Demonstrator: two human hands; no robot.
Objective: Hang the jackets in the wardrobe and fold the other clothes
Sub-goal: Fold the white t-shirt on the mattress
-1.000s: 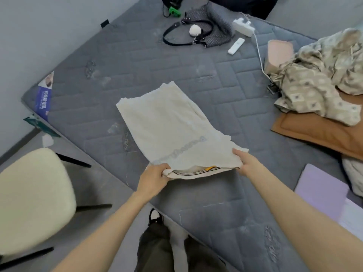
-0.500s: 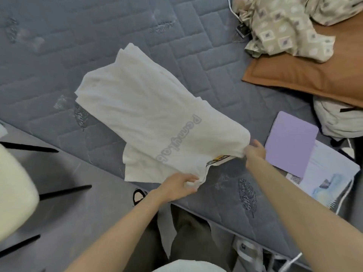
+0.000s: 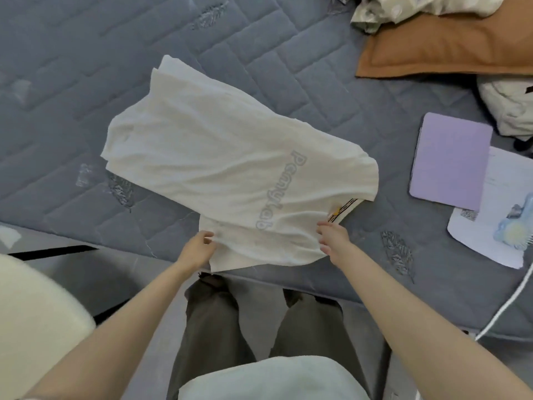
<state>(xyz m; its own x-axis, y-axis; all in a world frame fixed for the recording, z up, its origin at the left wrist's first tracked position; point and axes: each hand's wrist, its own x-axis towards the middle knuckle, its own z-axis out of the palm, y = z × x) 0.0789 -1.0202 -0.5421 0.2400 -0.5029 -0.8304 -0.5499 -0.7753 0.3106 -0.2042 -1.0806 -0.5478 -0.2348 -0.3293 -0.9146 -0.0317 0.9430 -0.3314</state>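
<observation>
A white T-shirt [image 3: 230,168] with grey lettering lies folded lengthwise on the grey quilted mattress [image 3: 259,53], its near end hanging over the mattress edge. My left hand [image 3: 197,251] pinches the near left edge of the T-shirt's lower layer. By the collar label, my right hand [image 3: 333,239] holds the near right edge between thumb and fingers. A patterned beige garment [image 3: 403,10] is bunched at the top right, and a cream garment [image 3: 507,108] lies at the right edge.
A brown pillow [image 3: 450,50] lies under the patterned garment. A purple tablet case [image 3: 450,160] rests on papers with a blue hairbrush [image 3: 516,226]. A white cable [image 3: 507,304] runs off the mattress at the right. A cream chair [image 3: 31,321] stands at the left.
The view has dropped toward me. The T-shirt was lifted and turned, then laid down nearer the edge. My right hand moved from the shoulder corner in toward the collar.
</observation>
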